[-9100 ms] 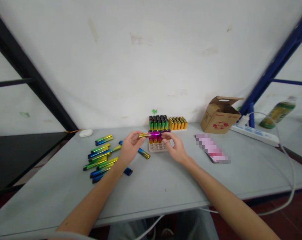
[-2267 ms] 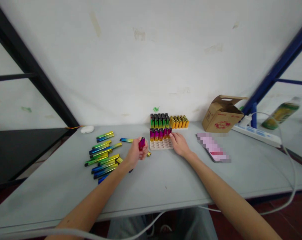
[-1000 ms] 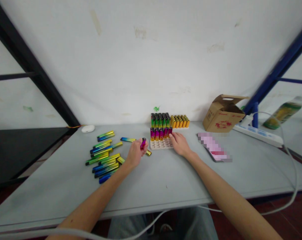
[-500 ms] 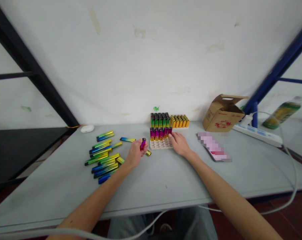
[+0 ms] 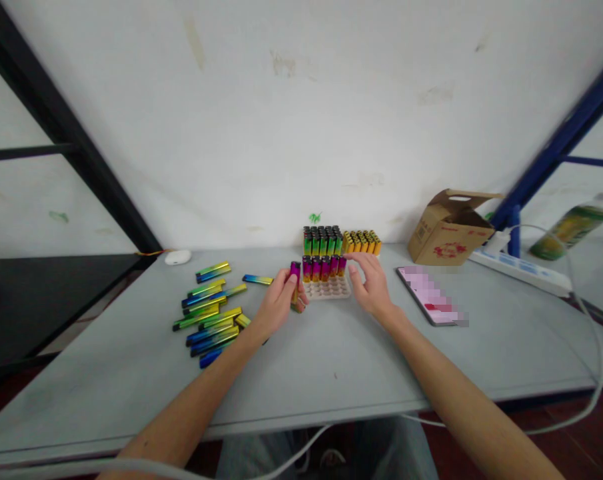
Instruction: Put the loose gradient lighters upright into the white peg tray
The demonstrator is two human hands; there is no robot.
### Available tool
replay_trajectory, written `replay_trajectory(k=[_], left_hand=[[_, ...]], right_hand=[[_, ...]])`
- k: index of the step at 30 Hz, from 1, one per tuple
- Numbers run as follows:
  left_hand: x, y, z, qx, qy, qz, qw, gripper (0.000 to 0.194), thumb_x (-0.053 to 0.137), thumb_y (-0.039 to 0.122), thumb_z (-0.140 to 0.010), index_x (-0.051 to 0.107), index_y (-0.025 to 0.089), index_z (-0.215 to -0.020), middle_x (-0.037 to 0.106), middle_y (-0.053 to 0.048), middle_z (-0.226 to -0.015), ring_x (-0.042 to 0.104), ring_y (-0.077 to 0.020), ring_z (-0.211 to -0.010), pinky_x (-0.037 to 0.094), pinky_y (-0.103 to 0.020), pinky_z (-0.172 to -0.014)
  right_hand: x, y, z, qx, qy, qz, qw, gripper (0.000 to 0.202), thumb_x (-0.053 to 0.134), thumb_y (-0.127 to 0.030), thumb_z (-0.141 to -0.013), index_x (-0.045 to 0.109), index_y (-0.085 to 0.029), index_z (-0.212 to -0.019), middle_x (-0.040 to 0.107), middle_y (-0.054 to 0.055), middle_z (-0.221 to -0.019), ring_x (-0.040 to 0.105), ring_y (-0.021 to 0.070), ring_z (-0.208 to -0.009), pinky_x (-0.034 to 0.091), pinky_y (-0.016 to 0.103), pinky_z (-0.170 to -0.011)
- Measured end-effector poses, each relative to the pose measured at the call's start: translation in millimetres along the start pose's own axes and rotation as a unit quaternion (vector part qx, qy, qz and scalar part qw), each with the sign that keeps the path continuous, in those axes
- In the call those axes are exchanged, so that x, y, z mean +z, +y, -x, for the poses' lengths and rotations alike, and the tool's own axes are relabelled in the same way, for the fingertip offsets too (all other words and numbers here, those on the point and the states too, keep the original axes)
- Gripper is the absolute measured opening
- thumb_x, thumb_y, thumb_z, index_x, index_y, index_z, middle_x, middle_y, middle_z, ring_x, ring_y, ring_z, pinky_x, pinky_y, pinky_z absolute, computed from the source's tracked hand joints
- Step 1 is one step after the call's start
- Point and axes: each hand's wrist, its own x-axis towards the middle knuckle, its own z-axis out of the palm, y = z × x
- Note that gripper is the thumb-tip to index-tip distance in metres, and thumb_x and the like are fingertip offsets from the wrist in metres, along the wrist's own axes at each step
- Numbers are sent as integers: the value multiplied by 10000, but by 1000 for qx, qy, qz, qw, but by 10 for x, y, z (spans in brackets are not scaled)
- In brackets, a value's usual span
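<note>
My left hand point(image 5: 277, 305) is closed around a purple lighter point(image 5: 295, 269), held upright just left of a white tray point(image 5: 327, 291) with round holes. Part of another gold-coloured lighter shows below those fingers; whether it is held too I cannot tell. Purple-and-gold lighters point(image 5: 324, 269) stand in a row at the back of this tray. At its right side my right hand point(image 5: 372, 283) is open, thumb and fingers apart, fingertips close to the row's right end. Several shiny blue, green and yellow lighters point(image 5: 214, 320) lie loose on the table, left of my left hand.
Behind the tray stand packed green lighters point(image 5: 322, 241) and yellow lighters point(image 5: 362, 243). A phone point(image 5: 426, 297), an opened cardboard box point(image 5: 446, 233) and a power strip point(image 5: 526, 270) are on the right. A white case point(image 5: 178, 257) sits back left. A white cable crosses the table's front edge.
My left hand has moved right, bringing the purple lighter beside the tray and more upright. My right hand has come off the lighter at the row's right end and spread its fingers.
</note>
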Motion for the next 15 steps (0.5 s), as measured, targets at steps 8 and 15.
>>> replay_trajectory(k=[8,15], left_hand=[[85,-77,52,-18,-68,-53,996,424,502,555,-843,421,178,-1020,660,-24,-752,667,-162,-646,541,-299,-599],[75,-56,63,-12,-85,-74,994,441,535,538,-835,467,162,-1056,696,-62,-795,678,-189,-732,537,-325,-685]], right_hand=[[193,-343,111,-13,-64,-144,987,268,515,-279,-903,579,-225,-1158,690,71,-1019,620,193,-957,497,366,-866],[221,-428,123,77,-52,-216,972,197,600,-292,-844,640,-211,-1019,715,50,-936,663,177,-853,521,322,-805]])
